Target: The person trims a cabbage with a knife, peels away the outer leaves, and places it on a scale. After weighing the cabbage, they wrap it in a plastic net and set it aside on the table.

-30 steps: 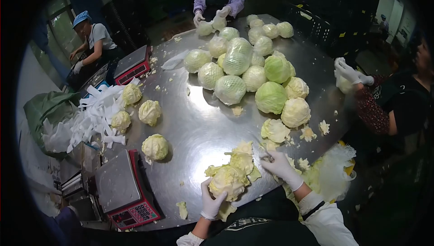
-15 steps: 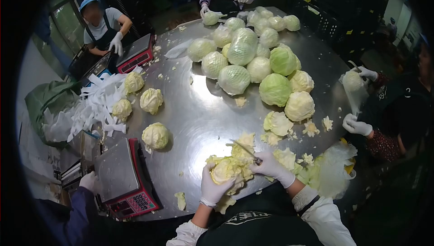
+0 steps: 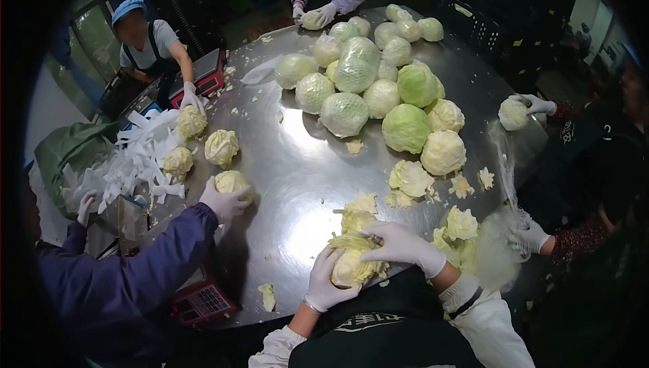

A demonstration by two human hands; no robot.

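My left hand (image 3: 328,281), in a white glove, is wrapped round the side of a pale yellow cabbage (image 3: 351,270) with ragged outer leaves. Gloved as well, my right hand (image 3: 405,246) grips a knife (image 3: 374,238) and rests its fingers on the top of that cabbage. Only a short dark piece of the knife shows; its blade is hidden among the leaves. Just beyond the cabbage lie loose trimmed leaves (image 3: 358,211) on the steel table (image 3: 284,212). More cut leaves (image 3: 462,224) are heaped to the right of my right hand.
Bagged cabbages (image 3: 345,114) and bare green cabbages (image 3: 407,128) are piled at the table's far middle. On the left are a red scale (image 3: 203,300), white foam nets (image 3: 152,141) and trimmed cabbages (image 3: 221,148). Co-workers stand left, right and opposite, one reaching in a purple sleeve (image 3: 162,239).
My right hand has moved onto the cabbage, and the knife blade no longer shows. A purple-sleeved co-worker has reached across the scale and grasped a cabbage. Another co-worker at left now touches a cabbage.
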